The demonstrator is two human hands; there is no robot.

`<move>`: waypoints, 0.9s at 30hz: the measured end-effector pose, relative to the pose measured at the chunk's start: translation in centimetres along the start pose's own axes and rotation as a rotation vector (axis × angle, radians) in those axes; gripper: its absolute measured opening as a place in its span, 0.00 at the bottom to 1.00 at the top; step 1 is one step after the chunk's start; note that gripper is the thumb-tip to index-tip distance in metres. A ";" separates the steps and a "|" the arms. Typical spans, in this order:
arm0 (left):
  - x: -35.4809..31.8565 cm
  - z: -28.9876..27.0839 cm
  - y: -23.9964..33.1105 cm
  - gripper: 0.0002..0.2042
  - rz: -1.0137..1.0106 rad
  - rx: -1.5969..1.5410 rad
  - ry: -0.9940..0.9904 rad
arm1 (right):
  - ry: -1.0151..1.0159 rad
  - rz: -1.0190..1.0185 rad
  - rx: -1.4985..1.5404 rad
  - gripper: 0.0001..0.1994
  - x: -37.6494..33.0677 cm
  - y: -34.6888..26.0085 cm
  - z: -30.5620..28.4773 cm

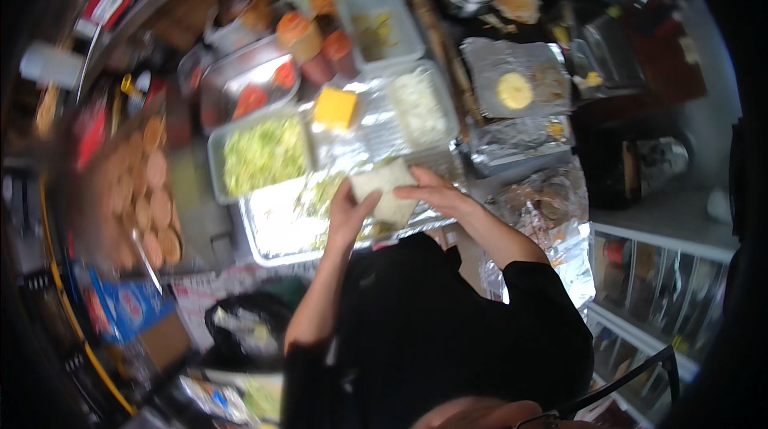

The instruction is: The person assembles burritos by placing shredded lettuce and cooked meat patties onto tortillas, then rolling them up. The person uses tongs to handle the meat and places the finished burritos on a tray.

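Note:
Between my two hands is a pale, flat, folded piece [384, 191], either wrapping paper or a thin flatbread; I cannot tell which, and what it covers is hidden. My left hand [348, 211] grips its left side with the thumb on top. On the other side, my right hand [438, 192] closes on its right edge. Both hands are over the near part of a foil-lined tray [276, 229], where shredded greens lie scattered. Beyond them a stack of yellow cheese slices [334, 108] sits on the foil.
Shredded lettuce fills a container [214, 159] at left; another container [454, 121] holds white shreds. Red slices lie in a metal pan [210, 113]. Round patties or buns [152, 205] cover the far left. A yellow round [514, 91] rests on a foil-covered surface [480, 61] at right.

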State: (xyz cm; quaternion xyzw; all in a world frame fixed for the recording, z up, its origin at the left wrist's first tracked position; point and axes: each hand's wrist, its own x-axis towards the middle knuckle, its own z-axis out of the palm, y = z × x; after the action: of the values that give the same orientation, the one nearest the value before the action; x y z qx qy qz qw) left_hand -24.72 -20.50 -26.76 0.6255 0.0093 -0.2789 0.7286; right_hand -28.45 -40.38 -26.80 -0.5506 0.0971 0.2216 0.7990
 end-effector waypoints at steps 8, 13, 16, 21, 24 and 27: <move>-4.2 -1.6 -5.6 0.17 -0.039 0.037 0.008 | 0.601 -0.261 -0.037 0.23 -2.8 -13.1 -10.0; -6.7 -3.2 -7.3 0.16 -0.160 0.093 0.136 | 0.717 -0.290 -0.120 0.26 -0.7 -17.4 -21.3; -7.1 -3.3 -8.0 0.16 -0.172 0.078 0.151 | 0.746 -0.177 -0.114 0.32 1.6 -17.8 -26.0; -6.8 -2.6 -8.4 0.17 -0.130 0.043 0.144 | 0.718 -0.093 -0.296 0.34 5.8 -17.3 -27.1; -6.8 -1.7 -8.2 0.15 -0.098 0.110 0.178 | 0.885 -0.189 -0.932 0.30 6.0 -17.7 -27.0; -6.6 -1.3 -8.5 0.16 -0.081 0.156 0.152 | 1.124 -0.465 -1.309 0.19 4.6 -16.9 -25.8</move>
State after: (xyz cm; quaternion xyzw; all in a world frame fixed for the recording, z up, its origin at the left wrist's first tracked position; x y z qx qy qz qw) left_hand -33.39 -17.20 -32.32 0.6989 0.0681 -0.2600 0.6628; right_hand -14.33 -68.00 -24.18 -0.9294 0.2145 -0.2375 0.1839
